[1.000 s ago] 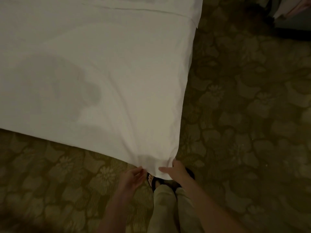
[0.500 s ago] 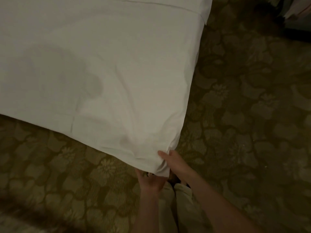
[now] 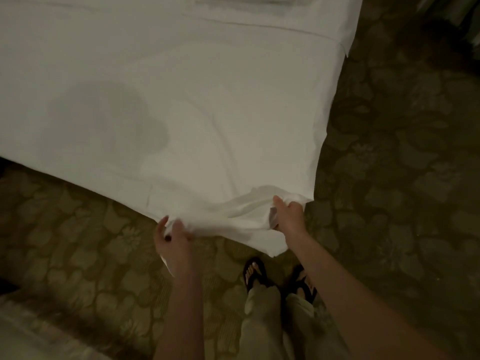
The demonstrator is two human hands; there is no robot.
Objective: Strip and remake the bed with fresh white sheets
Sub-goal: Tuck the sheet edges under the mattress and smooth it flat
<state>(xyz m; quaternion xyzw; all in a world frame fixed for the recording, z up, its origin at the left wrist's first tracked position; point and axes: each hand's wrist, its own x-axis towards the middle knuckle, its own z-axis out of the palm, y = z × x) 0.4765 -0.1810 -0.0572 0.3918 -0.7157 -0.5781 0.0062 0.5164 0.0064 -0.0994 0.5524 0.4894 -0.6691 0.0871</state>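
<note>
White sheet (image 3: 181, 113) covers the bed from 9 to 1 o'clock, its corner hanging at 6. Left hand (image 3: 172, 239) pinches the hem; right hand (image 3: 289, 214) grips the bunched corner — hands spread apart, probably tensioning the cloth for a tuck.

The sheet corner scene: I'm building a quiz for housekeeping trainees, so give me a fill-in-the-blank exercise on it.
1. Both hands grip the white ____ at the bed's corner.
2. The left hand and the right hand hold its near ____.
3. The floor is covered by patterned ____.
4. The person wears dark ____ on the feet.

Missing words: sheet; edge; carpet; sandals
</note>
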